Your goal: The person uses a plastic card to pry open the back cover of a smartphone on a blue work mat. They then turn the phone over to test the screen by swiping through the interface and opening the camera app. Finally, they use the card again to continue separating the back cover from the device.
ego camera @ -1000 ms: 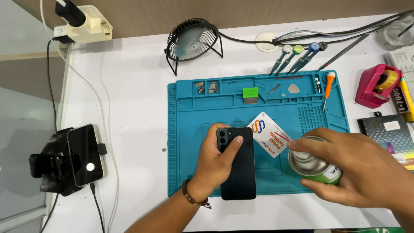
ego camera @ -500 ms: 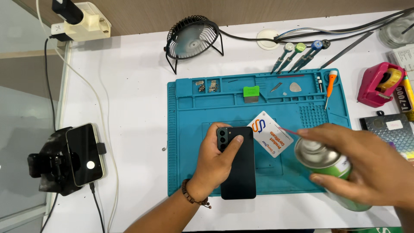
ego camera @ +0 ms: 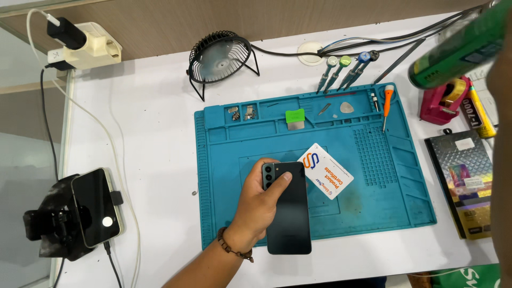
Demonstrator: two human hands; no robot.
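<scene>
A dark phone [ego camera: 289, 213] lies back side up on the teal work mat [ego camera: 373, 208], its lower end over the mat's front edge. My left hand [ego camera: 258, 208] grips the phone's left side, with the thumb by the camera lenses. A white card [ego camera: 326, 172] with orange and blue print rests against the phone's top right corner. My right hand [ego camera: 503, 74] is at the right edge of the view, blurred and close to the camera. It holds a green spray can [ego camera: 458, 48] raised high at the top right.
A small black fan [ego camera: 220, 56] stands behind the mat. Screwdrivers [ego camera: 346, 69], an orange one [ego camera: 388, 104], a green block [ego camera: 294, 117] and small parts sit along the mat's back. A second phone on a black stand [ego camera: 93, 208] is at left, a pink tape dispenser [ego camera: 445, 101] and a boxed item [ego camera: 465, 178] at right.
My right hand has lifted the green spray can off the mat's right side, up and toward the camera. The left hand stays on the phone.
</scene>
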